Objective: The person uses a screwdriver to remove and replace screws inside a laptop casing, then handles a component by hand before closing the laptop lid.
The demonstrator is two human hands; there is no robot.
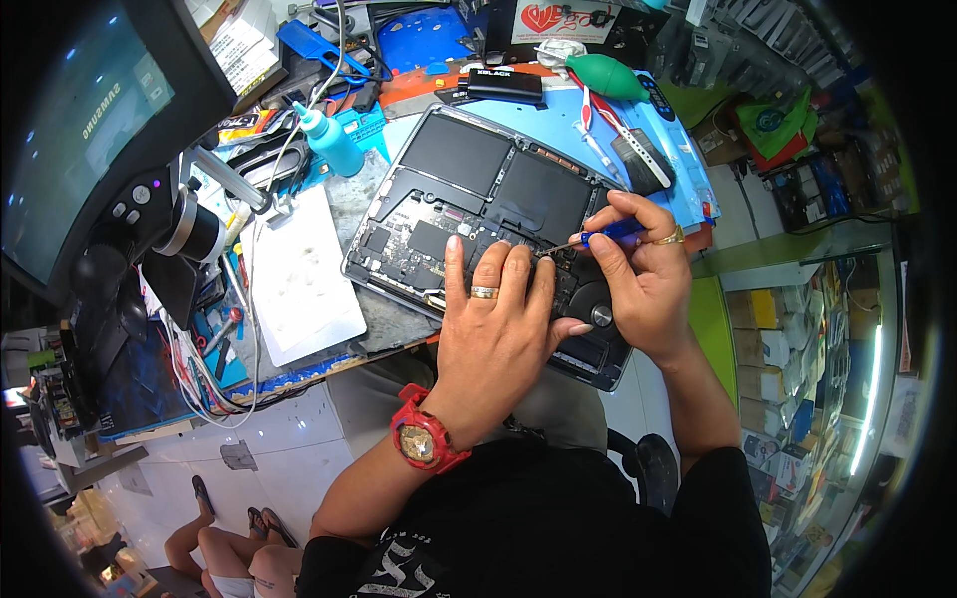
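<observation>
Beyond the laptop (483, 204) lies a black box (503, 87) (lettered).

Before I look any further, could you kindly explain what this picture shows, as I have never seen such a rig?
There is no robot here, only a person's two bare hands. The single picture comes from the left one of two wide fisheye cameras worn on the head, looking down, so straight edges bend.

The left hand is spread over an opened laptop with its inner parts showing. The right hand holds a thin screwdriver with a blue handle, its tip near the left fingertips; exactly what it touches is too small to tell.

Around the laptop lie a white sheet, a light blue bottle and a green bulb.
</observation>
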